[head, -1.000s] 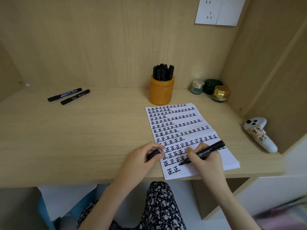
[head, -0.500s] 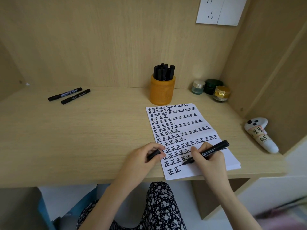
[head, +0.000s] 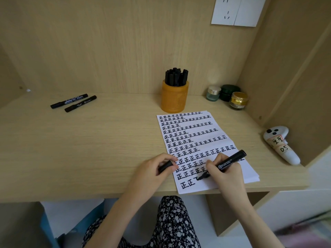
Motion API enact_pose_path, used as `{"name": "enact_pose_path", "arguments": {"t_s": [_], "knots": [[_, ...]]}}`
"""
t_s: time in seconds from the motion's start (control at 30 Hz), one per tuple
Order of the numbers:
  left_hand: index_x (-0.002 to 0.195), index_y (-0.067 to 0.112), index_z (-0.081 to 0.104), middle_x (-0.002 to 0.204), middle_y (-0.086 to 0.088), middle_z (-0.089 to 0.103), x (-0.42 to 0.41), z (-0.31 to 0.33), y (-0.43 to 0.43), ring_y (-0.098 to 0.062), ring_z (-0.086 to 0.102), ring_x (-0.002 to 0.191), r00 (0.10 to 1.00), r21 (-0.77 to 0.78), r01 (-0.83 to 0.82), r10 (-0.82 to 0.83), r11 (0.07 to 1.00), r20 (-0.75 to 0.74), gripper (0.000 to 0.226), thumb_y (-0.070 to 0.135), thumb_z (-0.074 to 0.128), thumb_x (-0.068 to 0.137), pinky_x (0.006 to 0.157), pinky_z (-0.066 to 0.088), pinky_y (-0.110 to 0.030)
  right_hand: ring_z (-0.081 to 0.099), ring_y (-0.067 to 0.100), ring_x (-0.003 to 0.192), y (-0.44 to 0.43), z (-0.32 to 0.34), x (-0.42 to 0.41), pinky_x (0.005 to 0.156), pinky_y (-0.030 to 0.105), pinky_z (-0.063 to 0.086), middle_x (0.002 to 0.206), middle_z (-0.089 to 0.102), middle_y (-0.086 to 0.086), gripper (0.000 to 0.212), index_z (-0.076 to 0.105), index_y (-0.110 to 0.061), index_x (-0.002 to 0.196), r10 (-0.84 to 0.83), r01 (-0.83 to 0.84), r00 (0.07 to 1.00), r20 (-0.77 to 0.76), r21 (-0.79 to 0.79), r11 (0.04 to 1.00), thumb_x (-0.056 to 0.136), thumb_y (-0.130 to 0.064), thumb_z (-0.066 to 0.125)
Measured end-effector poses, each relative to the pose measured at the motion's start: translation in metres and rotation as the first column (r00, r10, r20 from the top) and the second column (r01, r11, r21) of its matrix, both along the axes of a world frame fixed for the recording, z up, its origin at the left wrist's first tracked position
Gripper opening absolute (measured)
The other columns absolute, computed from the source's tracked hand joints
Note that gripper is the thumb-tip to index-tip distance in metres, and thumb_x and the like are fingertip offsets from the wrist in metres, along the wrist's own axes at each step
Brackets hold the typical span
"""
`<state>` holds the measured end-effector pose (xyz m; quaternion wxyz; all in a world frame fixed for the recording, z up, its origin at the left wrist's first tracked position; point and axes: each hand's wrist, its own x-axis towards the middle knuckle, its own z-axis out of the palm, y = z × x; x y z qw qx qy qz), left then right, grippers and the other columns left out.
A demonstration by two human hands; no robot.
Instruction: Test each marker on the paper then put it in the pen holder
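A white paper [head: 200,133] covered with rows of black marks lies on the wooden desk [head: 89,144], near its front edge. My right hand [head: 225,174] grips a black marker [head: 231,161] with its tip down on the paper's lower part, beside a fresh stroke. My left hand [head: 152,170] rests at the paper's left edge and pinches the marker's black cap [head: 165,166]. Behind the paper stands an orange pen holder [head: 174,97] with several black markers [head: 176,76] upright in it. Two more black markers [head: 74,102] lie at the desk's back left.
Three small jars [head: 227,96] stand in the back right corner. A white controller [head: 279,144] with a label lies at the right, against the side panel. A wall socket [head: 236,10] is mounted on the back panel. My patterned lap is below the desk edge.
My right hand has drawn the marker tip a little along the lower row, leaving a new stroke. My left hand with the cap has stayed put.
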<state>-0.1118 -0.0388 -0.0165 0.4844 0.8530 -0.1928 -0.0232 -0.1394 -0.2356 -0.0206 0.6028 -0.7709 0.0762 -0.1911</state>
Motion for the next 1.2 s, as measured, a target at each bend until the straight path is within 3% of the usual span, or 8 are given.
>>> {"name": "enact_pose_path", "arguments": {"t_s": [0.47,0.7,0.9,1.1,1.2], "knots": [[0.105,0.033,0.062,0.097,0.02,0.067,0.0002,-0.0009,0.0001,0.019,0.051,0.069,1.0,0.001,-0.003,0.003,1.0,-0.007,0.018,0.03,0.059,0.088,0.059,0.035,-0.002,0.031,0.008,0.048,-0.0007,0.0002,-0.001,0.044,0.016,0.026,0.047,0.036,-0.004,0.034,0.043,-0.008,0.058,-0.019,0.019,1.0,0.011,-0.007,1.0,0.084,-0.001,0.062],[0.104,0.033,0.063,0.097,0.02,0.067,0.0007,-0.0009,-0.0006,0.019,0.051,0.07,1.0,-0.019,-0.008,0.007,1.0,-0.02,0.017,0.029,0.06,0.088,0.059,0.035,-0.001,0.033,0.002,0.045,0.0015,-0.0004,-0.0005,0.045,0.013,0.028,0.042,0.036,-0.012,0.038,0.042,-0.01,0.055,0.012,-0.012,1.0,0.013,0.013,1.0,0.085,-0.001,0.064],[0.106,0.029,0.063,0.097,0.018,0.068,0.0004,-0.0003,-0.0008,0.02,0.049,0.063,1.0,-0.011,-0.004,0.004,1.0,-0.008,0.018,0.028,0.06,0.088,0.057,0.035,-0.001,0.04,0.008,0.05,0.0029,-0.0003,-0.0021,0.048,0.015,0.033,0.047,0.044,-0.004,0.035,0.046,-0.009,0.056,0.026,-0.026,0.999,0.018,0.006,1.0,0.084,-0.003,0.066],[0.107,0.028,0.063,0.099,0.017,0.067,-0.0003,0.0005,-0.0008,0.021,0.048,0.062,1.0,-0.003,-0.003,0.003,1.0,-0.003,0.019,0.027,0.059,0.088,0.056,0.034,0.0,0.035,0.002,0.044,0.0026,0.0038,-0.0036,0.047,0.013,0.03,0.04,0.043,-0.012,0.036,0.041,-0.006,0.056,0.055,-0.055,0.998,0.001,-0.006,0.998,0.083,0.005,0.062],[0.107,0.027,0.063,0.099,0.016,0.068,-0.0004,0.0006,-0.0012,0.022,0.048,0.062,1.0,-0.001,0.002,-0.002,1.0,0.0,0.019,0.026,0.059,0.088,0.057,0.034,0.001,0.041,-0.001,0.042,0.0035,0.0066,-0.0052,0.047,0.011,0.031,0.038,0.047,-0.013,0.035,0.04,-0.004,0.057,0.071,-0.071,0.997,-0.009,0.003,0.997,0.083,0.007,0.06]]}}
